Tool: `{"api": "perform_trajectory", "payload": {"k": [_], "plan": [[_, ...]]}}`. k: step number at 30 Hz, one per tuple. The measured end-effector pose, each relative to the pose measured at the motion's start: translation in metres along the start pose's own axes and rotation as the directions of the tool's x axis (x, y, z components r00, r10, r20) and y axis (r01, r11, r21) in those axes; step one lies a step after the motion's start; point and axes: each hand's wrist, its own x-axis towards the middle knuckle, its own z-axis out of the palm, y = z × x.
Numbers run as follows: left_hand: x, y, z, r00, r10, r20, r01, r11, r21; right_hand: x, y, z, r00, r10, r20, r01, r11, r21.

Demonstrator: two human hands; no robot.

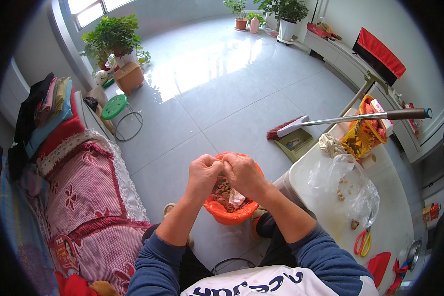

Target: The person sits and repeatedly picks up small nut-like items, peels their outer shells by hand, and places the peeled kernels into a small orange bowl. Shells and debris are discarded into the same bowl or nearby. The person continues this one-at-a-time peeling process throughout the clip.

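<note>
My left hand (pixel 205 173) and my right hand (pixel 242 174) meet at the fingertips over an orange bin (pixel 227 217). Both are closed in a pinch, thumbs and forefingers together. Whatever they hold is too small or too hidden to make out. Below them, brownish shell-like scraps (pixel 221 190) and a crumpled pale paper (pixel 236 199) lie inside the bin, which stands on the floor between my feet.
At right, a white table (pixel 306 187) bears a clear plastic bag (pixel 330 180) with small pale pieces, scissors (pixel 363 242) and a yellow basket (pixel 357 140). A broom (pixel 348 119) rests across its far end above a dustpan (pixel 297 144). A covered sofa (pixel 84 197) lies left.
</note>
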Motion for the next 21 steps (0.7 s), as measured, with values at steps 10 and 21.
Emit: {"api": "perform_trajectory", "payload": {"k": [10, 21], "plan": [[0.001, 0.001, 0.002, 0.996, -0.085, 0.012, 0.086, 0.989, -0.119, 0.001, -0.004, 0.0, 0.996, 0.064, -0.062, -0.061, 0.997, 0.052], [0.005, -0.004, -0.003, 0.983, -0.168, 0.078, 0.173, 0.983, -0.061, -0.008, -0.095, -0.08, 0.972, 0.013, -0.235, 0.073, 0.933, 0.353]]}}
